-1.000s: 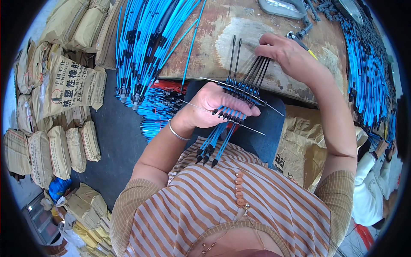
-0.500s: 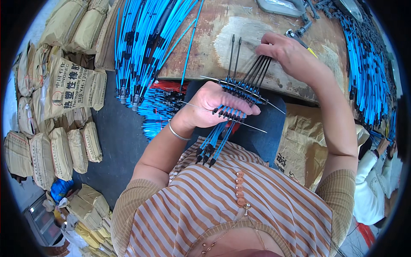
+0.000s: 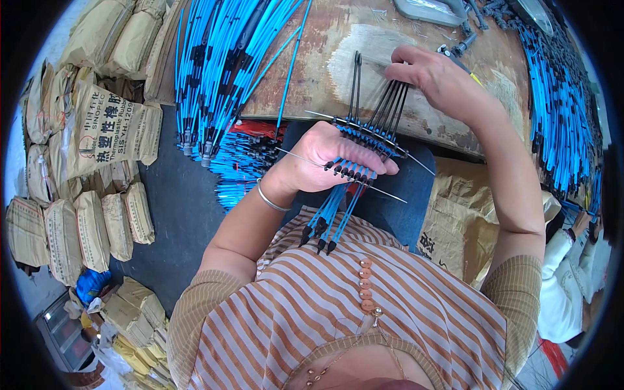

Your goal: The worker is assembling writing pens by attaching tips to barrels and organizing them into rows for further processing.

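My left hand [image 3: 325,159] is closed around a row of thin blue rods [image 3: 336,203] with black fittings, held over my lap. Two thin metal wires [image 3: 388,194] cross the row, one on either side of my fingers. Black stems [image 3: 388,107] fan up from the far side of the row. At the upper tips of several stems, my right hand [image 3: 429,75] has its fingers bent and pinched together. Two other stems [image 3: 355,84] stand apart to the left, outside that pinch. The rods' black lower ends [image 3: 321,227] hang near my striped top.
A worn wooden table [image 3: 292,84] lies ahead, with a large bundle of blue rods [image 3: 214,71] at its left. More blue rods [image 3: 562,110] hang at the right edge. A grey tray [image 3: 432,10] sits at the back. Paper sacks [image 3: 114,140] are piled left; a person's white sleeve [image 3: 562,286] shows right.
The two left-hand black stems have come closer together at their tips. My right hand has shifted slightly left and up with the other stems; my left hand stays nearly still.
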`<state>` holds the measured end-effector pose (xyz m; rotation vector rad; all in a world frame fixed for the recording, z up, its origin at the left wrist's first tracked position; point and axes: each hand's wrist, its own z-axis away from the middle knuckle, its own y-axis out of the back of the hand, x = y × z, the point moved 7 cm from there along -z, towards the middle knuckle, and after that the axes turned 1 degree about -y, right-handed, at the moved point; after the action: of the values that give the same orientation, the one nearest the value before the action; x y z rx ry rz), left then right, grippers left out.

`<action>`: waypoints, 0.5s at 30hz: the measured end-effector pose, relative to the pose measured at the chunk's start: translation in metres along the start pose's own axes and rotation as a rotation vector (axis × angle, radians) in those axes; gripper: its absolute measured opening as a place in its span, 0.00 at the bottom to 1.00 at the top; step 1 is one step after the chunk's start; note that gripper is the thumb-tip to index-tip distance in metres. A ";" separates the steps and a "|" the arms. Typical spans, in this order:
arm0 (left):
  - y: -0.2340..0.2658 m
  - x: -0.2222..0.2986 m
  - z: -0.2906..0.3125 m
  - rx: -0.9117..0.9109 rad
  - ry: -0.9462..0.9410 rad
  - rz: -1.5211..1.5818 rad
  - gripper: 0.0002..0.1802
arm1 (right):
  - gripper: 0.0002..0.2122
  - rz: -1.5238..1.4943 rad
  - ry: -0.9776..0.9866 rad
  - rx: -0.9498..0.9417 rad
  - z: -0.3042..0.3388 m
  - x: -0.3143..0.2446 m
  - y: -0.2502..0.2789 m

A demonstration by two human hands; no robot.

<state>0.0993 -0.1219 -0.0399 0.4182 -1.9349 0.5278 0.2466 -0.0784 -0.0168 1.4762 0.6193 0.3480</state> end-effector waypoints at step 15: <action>0.000 -0.004 0.003 -0.037 0.016 0.056 0.07 | 0.09 0.014 -0.056 -0.022 0.007 0.004 -0.003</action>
<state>0.0986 -0.1239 -0.0446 0.3361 -1.9420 0.5297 0.2533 -0.0826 -0.0201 1.4651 0.5587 0.3219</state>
